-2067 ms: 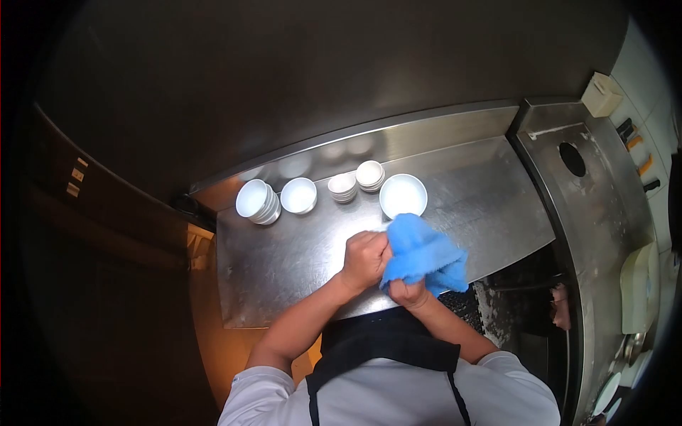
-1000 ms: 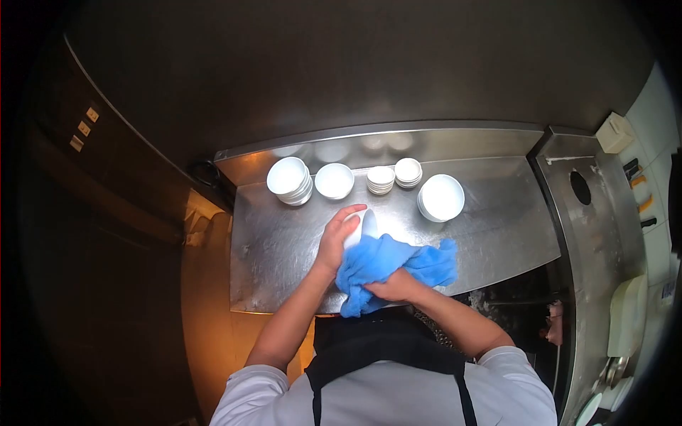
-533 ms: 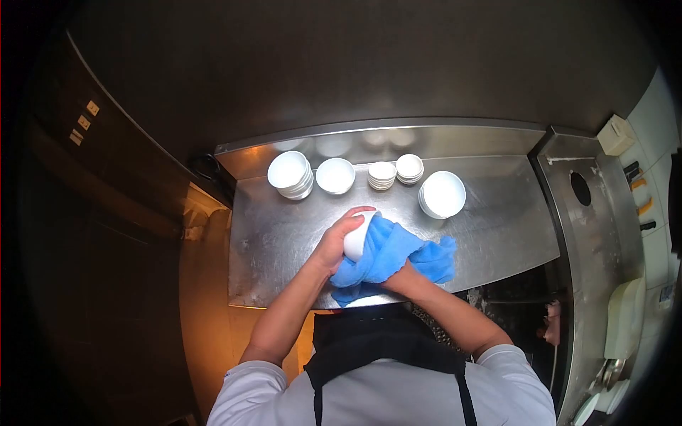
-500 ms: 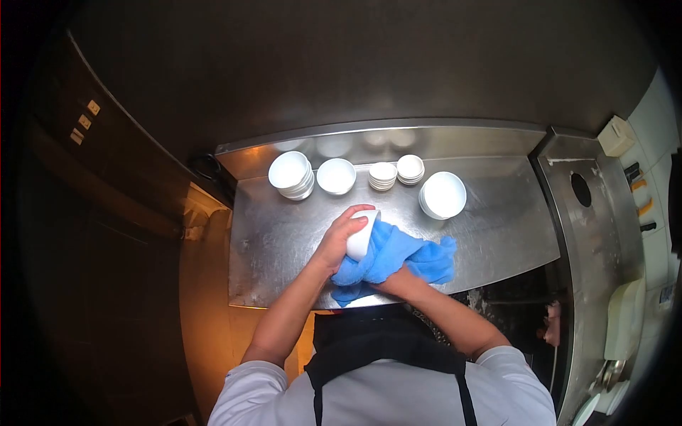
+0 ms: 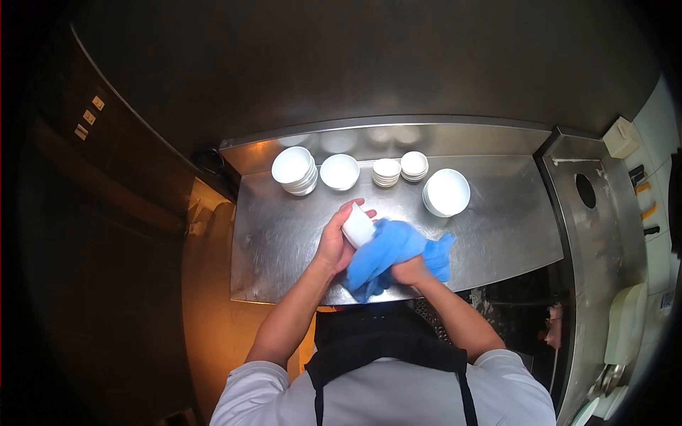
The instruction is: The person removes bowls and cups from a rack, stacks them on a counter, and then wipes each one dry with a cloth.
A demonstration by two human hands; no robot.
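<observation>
Item: small white ceramic cup (image 5: 358, 226), gripped in my left hand (image 5: 335, 240); right hand (image 5: 410, 270) clutches bunched blue cloth (image 5: 389, 250), pressed against the cup's right side.

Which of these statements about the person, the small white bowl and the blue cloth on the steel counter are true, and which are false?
1. The left hand holds a small white ceramic bowl. True.
2. The right hand grips a yellow sponge. False: it grips a blue cloth.
3. The blue cloth touches the held bowl. True.
4. All the white dishes at the back of the stainless steel counter form one single stack. False: they stand in several separate groups, such as the stack of bowls at the left and the wide bowls at the right.
5. The person wears a dark apron. True.
</observation>
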